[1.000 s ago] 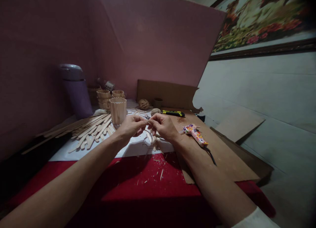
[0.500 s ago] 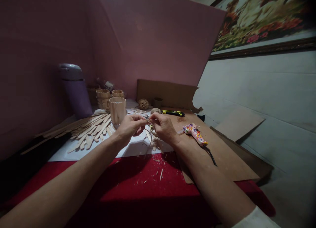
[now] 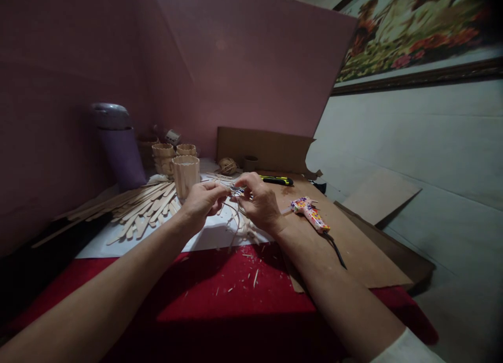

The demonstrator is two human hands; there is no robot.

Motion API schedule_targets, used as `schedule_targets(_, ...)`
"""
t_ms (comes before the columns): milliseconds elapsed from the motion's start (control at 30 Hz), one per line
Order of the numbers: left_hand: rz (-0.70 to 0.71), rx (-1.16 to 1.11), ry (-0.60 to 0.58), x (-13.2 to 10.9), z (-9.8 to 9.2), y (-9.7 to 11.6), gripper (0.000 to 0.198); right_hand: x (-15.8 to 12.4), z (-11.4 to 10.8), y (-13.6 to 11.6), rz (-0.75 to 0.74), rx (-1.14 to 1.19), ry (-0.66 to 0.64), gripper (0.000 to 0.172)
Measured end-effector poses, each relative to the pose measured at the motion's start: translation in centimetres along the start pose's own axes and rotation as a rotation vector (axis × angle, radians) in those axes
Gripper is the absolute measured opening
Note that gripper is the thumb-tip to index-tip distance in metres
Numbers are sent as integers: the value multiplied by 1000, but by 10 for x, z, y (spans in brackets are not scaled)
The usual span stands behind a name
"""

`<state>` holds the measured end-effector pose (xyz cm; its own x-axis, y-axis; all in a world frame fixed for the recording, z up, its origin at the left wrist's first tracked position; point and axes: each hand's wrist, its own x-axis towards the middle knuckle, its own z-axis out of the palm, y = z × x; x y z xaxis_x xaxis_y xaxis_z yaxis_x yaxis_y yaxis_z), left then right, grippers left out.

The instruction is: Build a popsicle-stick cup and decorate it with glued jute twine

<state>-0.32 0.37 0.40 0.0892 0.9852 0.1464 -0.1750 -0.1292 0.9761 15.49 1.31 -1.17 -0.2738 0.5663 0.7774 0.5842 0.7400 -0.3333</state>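
Note:
My left hand (image 3: 204, 201) is closed in a pinch, and a thin brown strand of twine (image 3: 238, 216) hangs in a curve below its fingertips. Right beside it, my right hand (image 3: 260, 203) has its thumb and index finger apart, close to the twine; its other fingers are partly hidden. Small greyish details show between the hands, too small to name. To the left of my left hand stands a cup of upright wooden sticks (image 3: 186, 175). Wood scraps (image 3: 248, 231) lie under my hands.
Many craft sticks (image 3: 147, 208) fan across white paper at left, near a purple bottle (image 3: 121, 153) and more stick cups (image 3: 163, 156). A twine ball (image 3: 227, 166) and utility knife (image 3: 277, 180) lie behind. A patterned glue gun (image 3: 310, 213) rests on cardboard (image 3: 353, 253).
The fingers of my right hand have spread from a pinch near the left fingertips, and this hand is slightly raised. My left hand has shifted slightly left, still pinching.

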Motion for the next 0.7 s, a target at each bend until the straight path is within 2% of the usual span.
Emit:
schedule_targets(100,-2,-14,-5,-1,1,0,19,0,0,-2,-53,16,12,6)
schedule_targets(233,7,-6,1,-3,1,-1,20,0,2,-4,-42,169,28,13)
schedule_targets(333,-2,1,1,-2,1,-1,18,-2,4,-6,44,272,-46,13)
schedule_targets(433,-17,1,-7,-1,1,-1,15,-4,4,-8,84,269,-107,13)
schedule_targets(700,-8,-53,-62,-3,2,0,21,-2,3,-4,-59,214,-88,16)
